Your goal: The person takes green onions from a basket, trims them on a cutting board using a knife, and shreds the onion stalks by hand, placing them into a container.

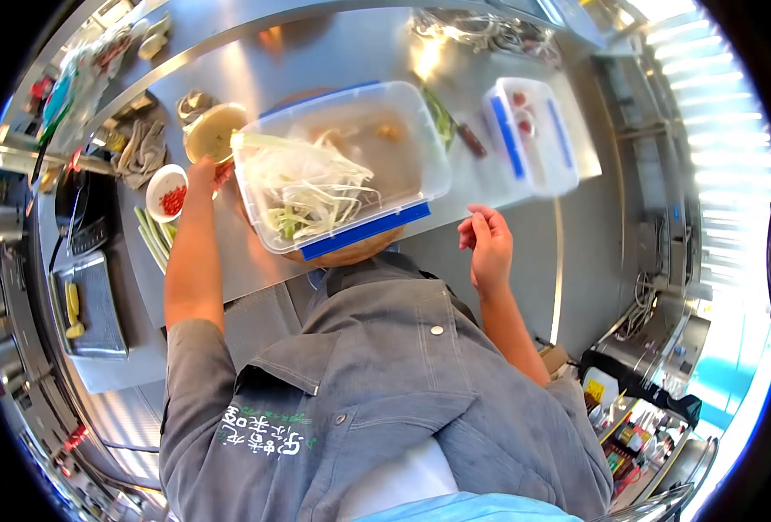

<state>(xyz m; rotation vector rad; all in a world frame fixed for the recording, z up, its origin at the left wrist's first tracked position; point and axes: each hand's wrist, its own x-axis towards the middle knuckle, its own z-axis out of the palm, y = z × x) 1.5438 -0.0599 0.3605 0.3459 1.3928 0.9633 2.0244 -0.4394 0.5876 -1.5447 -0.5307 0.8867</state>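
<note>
My left hand (pixel 203 173) is at the near rim of a beige bowl (pixel 215 132), its fingers closed at the edge and partly hidden. Red pieces (pixel 223 175) show just right of it. Close by on the left stands a white bowl (pixel 167 192) of chopped red chili. A clear plastic container (pixel 411 148) with blue clips sits in front of my body. Inside lie shredded pale scallions (pixel 303 183), heaped on its left side. Past the container's right end, my right hand (pixel 489 244) hangs in the air, fingers loosely curled, with nothing visible in it.
A knife (pixel 470 139) lies beside green leaves behind the container. Farther right is a smaller blue-clipped box (pixel 533 139). Green stalks (pixel 154 237) and a crumpled cloth (pixel 142 154) lie on the left. A dark tray (pixel 90 304) holds yellow pieces. A steel shelf edge crosses the back.
</note>
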